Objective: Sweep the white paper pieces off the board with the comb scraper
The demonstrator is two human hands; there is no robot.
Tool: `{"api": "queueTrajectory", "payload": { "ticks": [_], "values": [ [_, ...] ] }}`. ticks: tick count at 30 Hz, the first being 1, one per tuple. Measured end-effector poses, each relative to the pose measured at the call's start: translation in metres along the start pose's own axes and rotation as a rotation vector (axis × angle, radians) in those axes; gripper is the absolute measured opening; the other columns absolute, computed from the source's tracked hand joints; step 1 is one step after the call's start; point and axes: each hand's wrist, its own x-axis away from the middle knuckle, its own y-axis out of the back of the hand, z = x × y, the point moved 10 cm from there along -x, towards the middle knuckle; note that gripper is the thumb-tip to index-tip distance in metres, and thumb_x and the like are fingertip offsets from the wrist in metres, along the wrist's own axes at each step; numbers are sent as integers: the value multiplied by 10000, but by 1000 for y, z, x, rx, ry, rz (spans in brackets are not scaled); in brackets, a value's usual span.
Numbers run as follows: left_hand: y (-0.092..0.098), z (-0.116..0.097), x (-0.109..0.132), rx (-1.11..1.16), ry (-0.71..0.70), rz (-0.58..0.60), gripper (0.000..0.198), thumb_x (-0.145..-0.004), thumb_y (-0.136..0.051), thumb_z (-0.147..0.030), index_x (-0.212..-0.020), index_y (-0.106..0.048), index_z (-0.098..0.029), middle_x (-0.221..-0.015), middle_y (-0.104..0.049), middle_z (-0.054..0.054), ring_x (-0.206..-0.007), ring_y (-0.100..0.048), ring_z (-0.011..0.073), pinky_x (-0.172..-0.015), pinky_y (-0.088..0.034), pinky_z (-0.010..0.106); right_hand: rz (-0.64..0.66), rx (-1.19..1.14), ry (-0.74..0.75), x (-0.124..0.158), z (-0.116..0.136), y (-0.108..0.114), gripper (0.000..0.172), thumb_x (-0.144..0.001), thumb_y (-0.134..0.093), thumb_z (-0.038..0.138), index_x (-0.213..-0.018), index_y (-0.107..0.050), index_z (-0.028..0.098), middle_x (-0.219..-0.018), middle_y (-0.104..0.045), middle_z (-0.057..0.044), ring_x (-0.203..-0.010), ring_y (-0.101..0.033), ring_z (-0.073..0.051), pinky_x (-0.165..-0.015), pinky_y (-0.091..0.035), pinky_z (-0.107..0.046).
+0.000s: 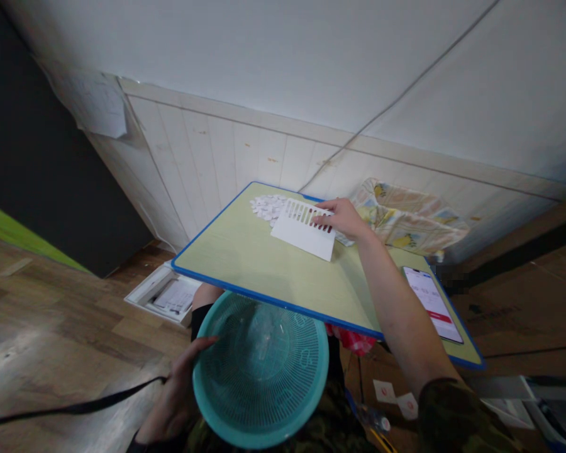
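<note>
My left hand grips the rim of a teal plastic basket, which sits tilted on my lap under the table's front edge. A little clear plastic seems to lie inside it. Over the table, my right hand holds a white card with a row of slots by its upper right corner. Some fingers show through the slots. Left of the card is a heap of small white paper pieces, partly covered by the card.
The small table has a blue edge. A phone lies at its right. Behind stands a patterned cloth-lined basket. A white box with papers is on the floor at left; a bottle and cards are low at right.
</note>
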Motion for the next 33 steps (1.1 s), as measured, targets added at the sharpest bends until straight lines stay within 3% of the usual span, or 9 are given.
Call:
{"api": "queueTrajectory", "payload": {
  "ticks": [6,12,33],
  "values": [
    [11,-4,-8,-24,-57,1,90,-758,-678,-161,-756,-724,-85,-606,-746,91,-495,-674,219,-506,-570,326,128,-44,31,6,11,-4,438,-639,-777,349,-1023,-745,141,-815,-739,-38,-612,-642,-151,-527,-506,-234],
    [12,-8,-11,-30,-107,3,90,-759,-667,-162,-783,-720,-93,-628,-755,93,-513,-687,229,-521,-586,339,171,-88,-81,7,-9,-8,465,-615,-809,333,-1027,-708,141,-793,-740,-48,-638,-677,-178,-548,-547,-261],
    [5,-10,-4,24,-83,-22,224,-842,-584,-161,-696,-740,-96,-594,-752,94,-495,-685,208,-516,-584,309,839,-130,-218,53,13,-78,499,-646,-806,355,-1047,-581,163,-776,-735,-23,-607,-692,-164,-545,-562,-247]
  ]
}}
